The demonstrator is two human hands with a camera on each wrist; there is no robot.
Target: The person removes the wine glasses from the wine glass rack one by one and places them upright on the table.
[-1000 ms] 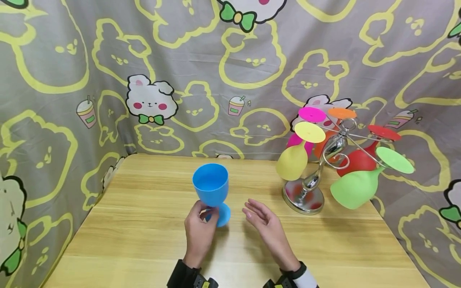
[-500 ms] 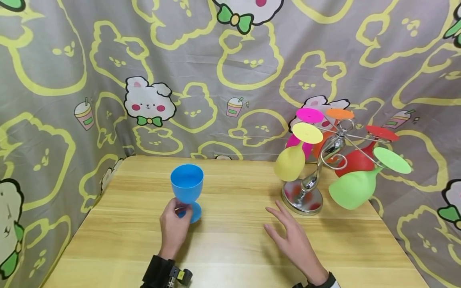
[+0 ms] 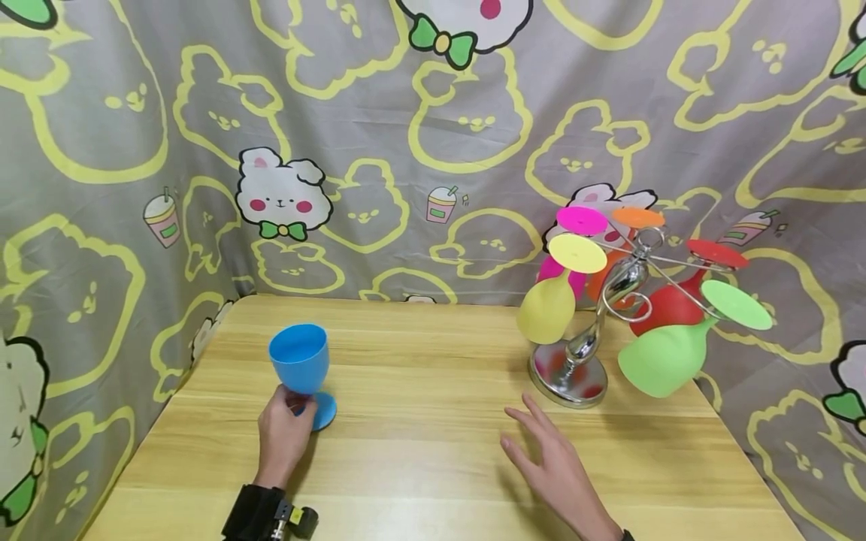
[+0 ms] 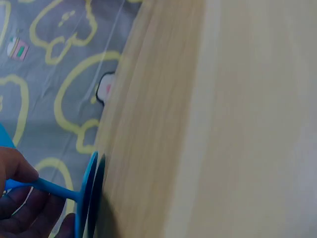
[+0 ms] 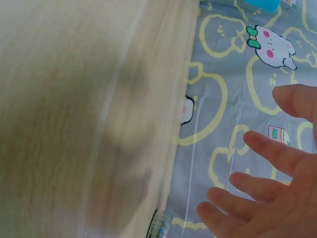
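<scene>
At the left of the table, a blue plastic goblet (image 3: 300, 361) stands upright in my left hand (image 3: 284, 436). Thumb and fingers pinch its stem (image 4: 55, 189), just below the bowl. In the left wrist view the round foot (image 4: 86, 196) sits close over the tabletop, with a dark shape beside it. My right hand (image 3: 555, 473) hovers over the right front of the table, fingers spread and holding nothing. The right wrist view shows those fingers (image 5: 267, 144) stretched out, and a bit of blue at the top edge.
A chrome rack (image 3: 585, 342) at the back right bears upside-down goblets: yellow (image 3: 546, 309), green (image 3: 666, 362), red (image 3: 670, 306), pink (image 3: 583, 220) and orange (image 3: 638, 218). Patterned grey cloth (image 3: 365, 113) hangs behind and beside the wooden table (image 3: 419, 376).
My left hand has carried the blue goblet leftward from the middle of the table. My right hand has drawn away to the right, its fingers spreading wider.
</scene>
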